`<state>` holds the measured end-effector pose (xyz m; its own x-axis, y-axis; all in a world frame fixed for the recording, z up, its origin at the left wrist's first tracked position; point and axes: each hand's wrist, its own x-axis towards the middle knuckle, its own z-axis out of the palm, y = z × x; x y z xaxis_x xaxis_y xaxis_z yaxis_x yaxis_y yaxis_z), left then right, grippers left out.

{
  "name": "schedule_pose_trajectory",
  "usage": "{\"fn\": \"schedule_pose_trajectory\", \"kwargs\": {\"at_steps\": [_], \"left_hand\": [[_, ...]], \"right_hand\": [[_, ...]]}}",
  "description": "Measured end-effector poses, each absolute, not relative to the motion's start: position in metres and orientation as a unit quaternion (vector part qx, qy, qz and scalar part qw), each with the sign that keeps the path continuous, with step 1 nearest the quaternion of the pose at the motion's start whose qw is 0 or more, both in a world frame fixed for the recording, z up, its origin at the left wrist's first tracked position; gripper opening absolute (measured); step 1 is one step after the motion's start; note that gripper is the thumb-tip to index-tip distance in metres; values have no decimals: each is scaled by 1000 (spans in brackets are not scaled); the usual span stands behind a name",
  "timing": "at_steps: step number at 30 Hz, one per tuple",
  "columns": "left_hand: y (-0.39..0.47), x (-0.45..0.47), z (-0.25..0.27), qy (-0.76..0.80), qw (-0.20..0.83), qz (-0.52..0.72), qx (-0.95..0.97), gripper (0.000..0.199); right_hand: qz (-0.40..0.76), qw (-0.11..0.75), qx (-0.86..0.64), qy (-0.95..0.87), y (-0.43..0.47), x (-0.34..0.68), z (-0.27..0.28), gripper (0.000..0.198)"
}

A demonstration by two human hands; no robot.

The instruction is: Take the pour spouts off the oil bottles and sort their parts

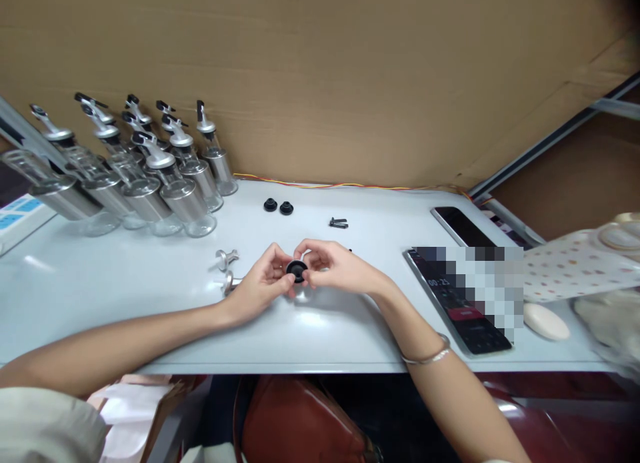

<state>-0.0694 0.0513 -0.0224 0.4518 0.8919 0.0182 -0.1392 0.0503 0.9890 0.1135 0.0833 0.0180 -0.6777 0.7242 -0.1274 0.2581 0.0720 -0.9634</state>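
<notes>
Both hands [300, 273] pinching black stopper [297, 270], no writing

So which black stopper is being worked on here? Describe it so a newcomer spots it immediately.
Start at the white table; near its middle the left hand and right hand meet. The black stopper is pinched between them, unlike the two stoppers lying farther back.

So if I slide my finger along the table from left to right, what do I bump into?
Glass bottles → silver spouts → left hand → black ring held by both hands → right hand → dark tablet → oval soap-like lump.
</notes>
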Motion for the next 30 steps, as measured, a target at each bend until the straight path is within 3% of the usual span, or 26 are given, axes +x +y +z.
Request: {"fn": "schedule_pose_trajectory", "kwargs": {"at_steps": [18, 30], "left_hand": [[49, -73, -24, 372, 592, 368, 613, 27], [48, -71, -26, 351, 595, 425, 585, 34]], "right_hand": [[540, 164, -349, -748, 82, 115, 22, 21], [609, 223, -319, -691, 83, 114, 18, 25]]}}
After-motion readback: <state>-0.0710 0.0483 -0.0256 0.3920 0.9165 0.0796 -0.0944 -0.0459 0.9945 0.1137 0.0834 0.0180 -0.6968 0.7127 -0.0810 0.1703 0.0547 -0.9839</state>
